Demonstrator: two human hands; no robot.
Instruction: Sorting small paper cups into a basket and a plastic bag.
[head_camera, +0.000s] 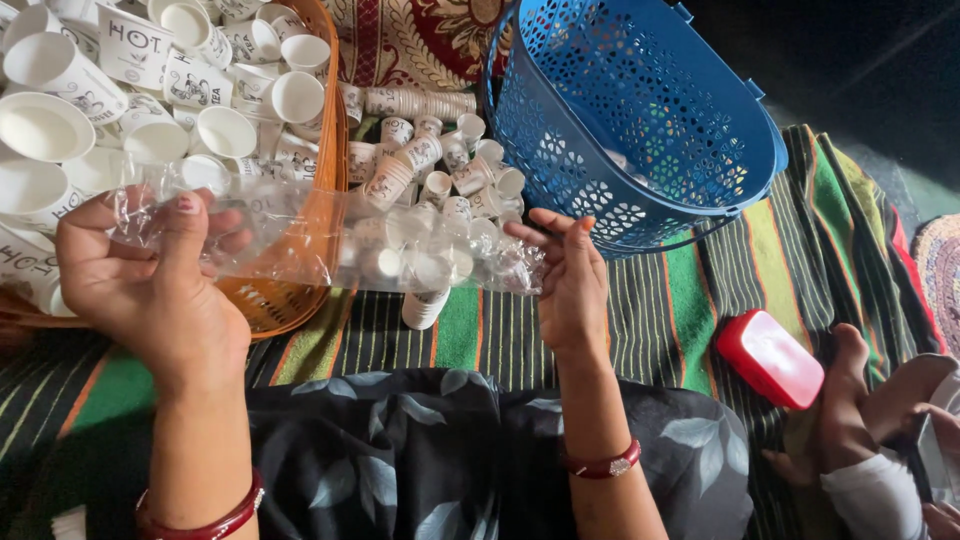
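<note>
Clear plastic sleeve (330, 245) stretched level between both hands, crinkled.

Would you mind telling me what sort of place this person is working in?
Probably a home floor used as a workspace, not a workshop. The person sits on a striped mat, with a patterned rug beyond. Loose paper cups lie between a wicker basket and a blue basket.

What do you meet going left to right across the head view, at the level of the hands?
Left hand → orange basket heaped with white paper cups → clear plastic sleeve stretched between the hands → right hand → blue perforated basket → red box → another person's foot.
</note>
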